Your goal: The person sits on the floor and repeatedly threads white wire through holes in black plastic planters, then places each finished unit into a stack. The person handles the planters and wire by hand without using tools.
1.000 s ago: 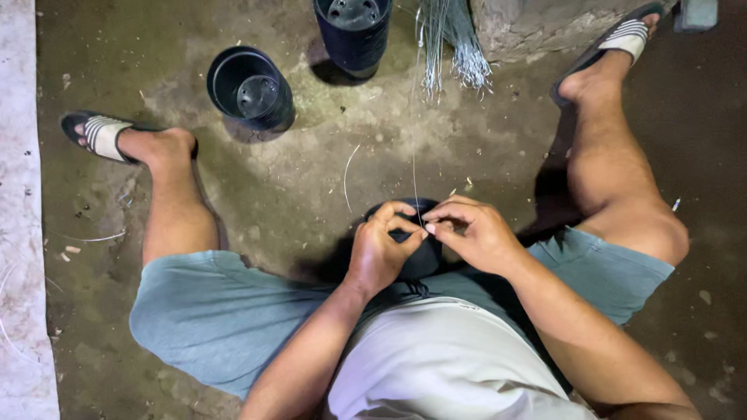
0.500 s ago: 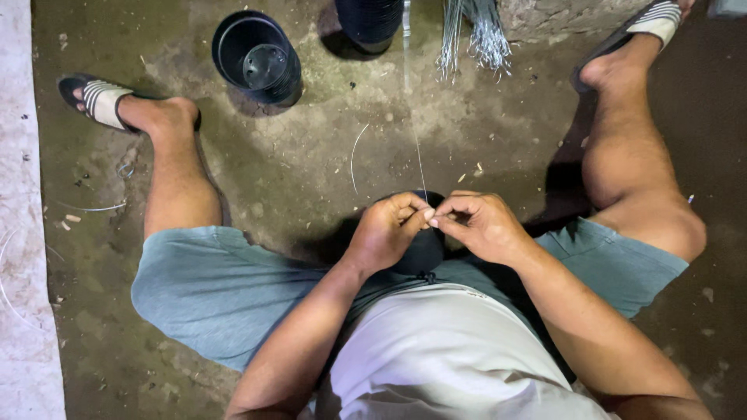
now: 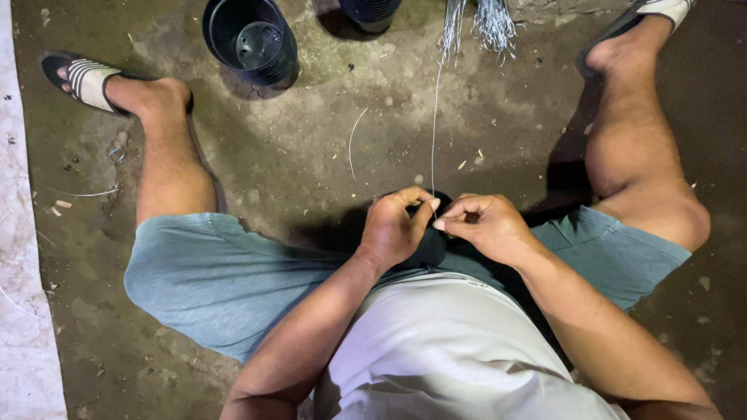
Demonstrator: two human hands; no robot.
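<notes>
I sit on a bare floor with my legs spread. My left hand (image 3: 397, 225) grips a small black pot (image 3: 433, 243) held between my thighs; most of the pot is hidden by both hands. My right hand (image 3: 486, 225) pinches a thin metal wire (image 3: 433, 132) at its lower end, right against my left thumb. The wire runs straight up from my fingers toward a bundle of similar wires (image 3: 478, 23) lying at the top of the view.
An empty black plastic pot (image 3: 253, 43) stands on the floor at the upper left, a second dark pot (image 3: 369, 12) is cut off by the top edge. A loose curved wire piece (image 3: 354, 140) lies on the floor. A pale strip (image 3: 19, 311) runs along the left edge.
The view has tilted downward, so pots and wire bundle sit higher in the frame. My hands stay together over the small pot, the wire still pinched between them.
</notes>
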